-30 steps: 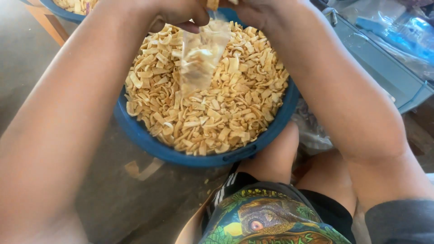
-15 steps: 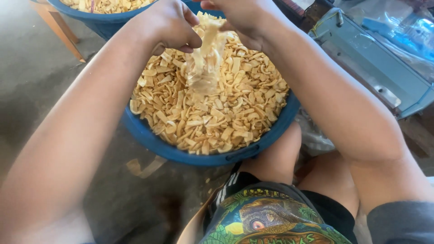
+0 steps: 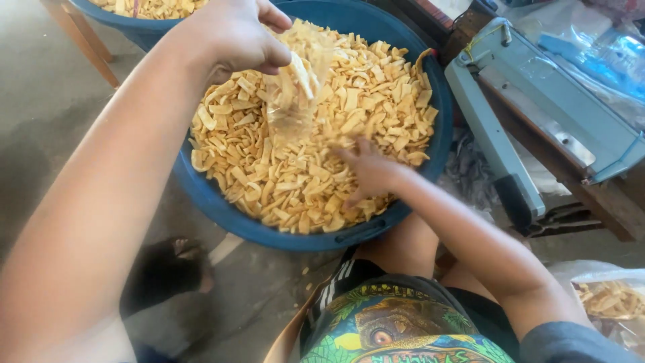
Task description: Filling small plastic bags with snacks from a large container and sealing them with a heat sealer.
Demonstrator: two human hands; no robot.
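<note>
A big blue basin in front of me is heaped with pale fried chips. Above it my left hand pinches the mouth of a small clear plastic bag, which hangs down partly filled with chips. My right hand lies palm down in the chips at the basin's near right side, with its fingers dug in among them. Whether those fingers are closed on any chips is hidden.
A grey-blue heat sealer sits on a wooden stand at the right. Another blue basin of chips is at the top left on a wooden frame. A filled clear bag lies at the lower right. My knees are below the basin.
My right hand left the bag's mouth and dropped into the chips in the basin. My left hand alone now holds the bag. The view shifted, showing more of the sealer.
</note>
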